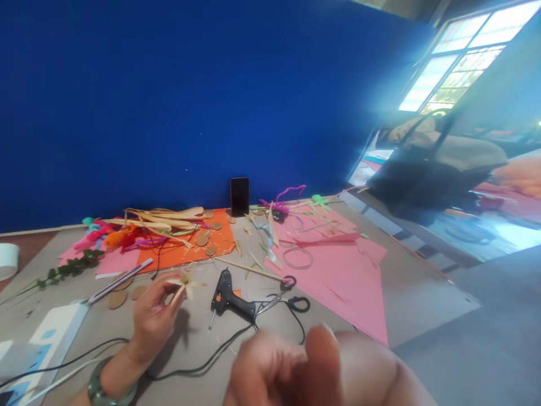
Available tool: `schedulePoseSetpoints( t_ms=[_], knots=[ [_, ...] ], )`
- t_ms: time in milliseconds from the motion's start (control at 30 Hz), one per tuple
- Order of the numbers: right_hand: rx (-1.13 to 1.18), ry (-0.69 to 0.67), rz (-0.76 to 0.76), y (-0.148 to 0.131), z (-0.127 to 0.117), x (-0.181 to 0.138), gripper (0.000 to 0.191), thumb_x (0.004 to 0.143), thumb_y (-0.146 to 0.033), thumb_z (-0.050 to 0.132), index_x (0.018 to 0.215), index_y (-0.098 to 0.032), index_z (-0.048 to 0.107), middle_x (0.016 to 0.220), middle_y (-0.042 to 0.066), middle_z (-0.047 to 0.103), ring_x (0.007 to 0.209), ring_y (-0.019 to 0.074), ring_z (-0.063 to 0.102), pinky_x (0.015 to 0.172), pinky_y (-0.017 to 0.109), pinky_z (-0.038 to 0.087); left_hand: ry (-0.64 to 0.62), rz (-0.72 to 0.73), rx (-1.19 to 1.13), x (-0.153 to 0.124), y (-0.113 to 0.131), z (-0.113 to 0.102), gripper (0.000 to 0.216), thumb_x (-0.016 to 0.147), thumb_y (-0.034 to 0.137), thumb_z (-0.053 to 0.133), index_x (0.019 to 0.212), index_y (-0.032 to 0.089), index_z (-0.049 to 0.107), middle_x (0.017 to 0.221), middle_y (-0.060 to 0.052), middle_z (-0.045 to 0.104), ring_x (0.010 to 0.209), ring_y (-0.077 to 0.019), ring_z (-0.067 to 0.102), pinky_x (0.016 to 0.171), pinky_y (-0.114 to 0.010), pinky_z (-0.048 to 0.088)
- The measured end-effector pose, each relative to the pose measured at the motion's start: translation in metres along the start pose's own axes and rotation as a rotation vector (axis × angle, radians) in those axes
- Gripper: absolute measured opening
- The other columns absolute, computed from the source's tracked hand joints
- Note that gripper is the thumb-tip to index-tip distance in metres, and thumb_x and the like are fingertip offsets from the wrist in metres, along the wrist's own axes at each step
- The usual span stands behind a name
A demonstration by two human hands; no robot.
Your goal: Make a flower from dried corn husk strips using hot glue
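Note:
My left hand (154, 316) is closed, pinching a small pale flower (186, 286) that looks made of dried straw-coloured strips, its petals spread. Close to the camera, my right hand (287, 369) has its fingers curled and its thumb against them; whatever they may hold is hidden. Between and beyond the hands lies a black hot glue gun (231, 298) on its side, a glue stick showing from it. Scissors (274, 299) with black handles rest against its handle end, blades partly open.
Orange paper (177, 256) with wooden discs (203, 239) and dried strips (169, 217) lies at the back left. Pink paper (338, 282) covers the right side. A phone (240, 196) leans on the blue wall. Cables run past a white power strip (63, 324). Another person's hand (519, 175) shows far right.

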State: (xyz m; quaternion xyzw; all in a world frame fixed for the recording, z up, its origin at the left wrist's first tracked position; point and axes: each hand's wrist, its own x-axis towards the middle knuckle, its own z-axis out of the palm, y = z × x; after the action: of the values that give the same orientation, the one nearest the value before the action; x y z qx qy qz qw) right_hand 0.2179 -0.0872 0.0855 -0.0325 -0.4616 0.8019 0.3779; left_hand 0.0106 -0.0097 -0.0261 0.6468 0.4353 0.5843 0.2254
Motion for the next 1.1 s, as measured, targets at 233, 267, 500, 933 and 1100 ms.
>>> schedulePoseSetpoints(
  t_ms=[233,267,500,933,1100],
  knots=[
    [-0.757,0.65,-0.211,-0.013,-0.045,0.047,0.026,0.075,-0.037,0.069,0.073,-0.019,0.051,0.068,-0.003,0.048,0.062,0.0105,0.045,0.061,0.025,0.039,-0.004,0.053,0.011,0.004,0.007,0.0,0.008,0.081,0.015,0.063,0.087,0.02,0.067,0.093,-0.006,0.067,0.09,-0.0187,0.064,0.079,-0.03,0.053],
    [-0.806,0.615,-0.127,-0.012,-0.051,0.051,0.023,0.074,-0.035,0.069,0.075,-0.019,0.053,0.069,-0.003,0.05,0.064,0.011,0.047,0.062,0.025,0.039,-0.002,0.055,0.015,0.005,0.006,0.0,0.009,0.081,0.016,0.064,0.088,0.02,0.067,0.093,-0.006,0.068,0.09,-0.019,0.064,0.079,-0.03,0.053],
    [-0.976,0.481,0.227,0.0,-0.06,0.059,0.01,0.073,-0.023,0.066,0.072,-0.014,0.062,0.064,-0.002,0.056,0.06,0.0098,0.047,0.059,0.023,0.039,0.008,0.1,0.046,0.005,0.002,0.001,0.009,0.079,0.015,0.065,0.086,0.02,0.068,0.089,-0.006,0.07,0.082,-0.0181,0.067,0.073,-0.028,0.055],
    [-0.91,0.47,0.147,0.006,-0.063,0.057,0.016,0.078,-0.027,0.063,0.067,-0.016,0.058,0.059,-0.004,0.052,0.055,0.0086,0.044,0.053,0.021,0.037,-0.041,0.156,0.12,0.005,0.009,0.001,0.006,0.08,0.018,0.064,0.085,0.019,0.068,0.084,-0.007,0.072,0.08,-0.0195,0.068,0.071,-0.03,0.056],
    [-0.908,0.491,0.09,0.006,-0.067,0.057,0.018,0.081,-0.029,0.059,0.067,-0.016,0.057,0.06,-0.003,0.053,0.058,0.0108,0.049,0.056,0.023,0.04,-0.024,0.142,0.122,0.007,0.013,0.0,0.005,0.081,0.019,0.063,0.084,0.018,0.067,0.082,-0.007,0.071,0.078,-0.0195,0.067,0.07,-0.031,0.055]
  ],
)
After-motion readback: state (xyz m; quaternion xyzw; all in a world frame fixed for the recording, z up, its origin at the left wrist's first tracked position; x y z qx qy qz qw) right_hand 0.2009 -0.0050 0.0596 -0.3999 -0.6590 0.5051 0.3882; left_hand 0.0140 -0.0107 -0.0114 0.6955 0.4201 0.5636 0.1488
